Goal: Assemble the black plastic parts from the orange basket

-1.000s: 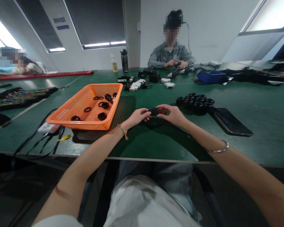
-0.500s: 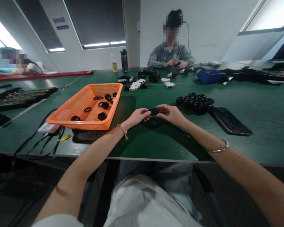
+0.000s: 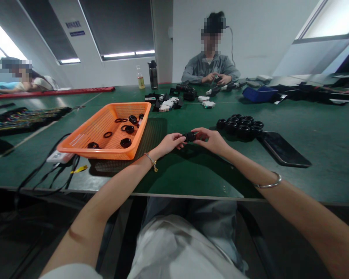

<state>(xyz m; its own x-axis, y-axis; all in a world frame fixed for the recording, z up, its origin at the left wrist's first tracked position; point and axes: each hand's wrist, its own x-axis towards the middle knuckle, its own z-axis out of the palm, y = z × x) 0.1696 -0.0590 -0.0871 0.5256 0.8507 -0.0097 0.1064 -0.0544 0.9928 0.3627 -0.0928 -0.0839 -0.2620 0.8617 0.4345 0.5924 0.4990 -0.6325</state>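
Between my two hands, just above the green table, is a small black cylindrical fitting [image 3: 189,136]. The fingers of my left hand [image 3: 171,143] pinch its left end. On its right end, the thumb and fingers of my right hand [image 3: 211,140] are closed. Its finer details are too small and dark to make out. To the left stands an orange basket [image 3: 84,152] holding several black nuts [image 3: 125,143] and thin black rings [image 3: 107,135]. Beyond my right hand sits a cluster of black round fittings [image 3: 243,127].
A phone [image 3: 285,149] lies right of the cluster. Cables and a white power strip [image 3: 59,156] are left of the basket. White and black parts [image 3: 168,104] lie farther back, near a dark bottle [image 3: 152,75]. Across the table, a person [image 3: 211,68] handles something small.
Both hands stay in nearly the same place around the black fitting. Only a slight shift shows in the fitting and the right fingers.
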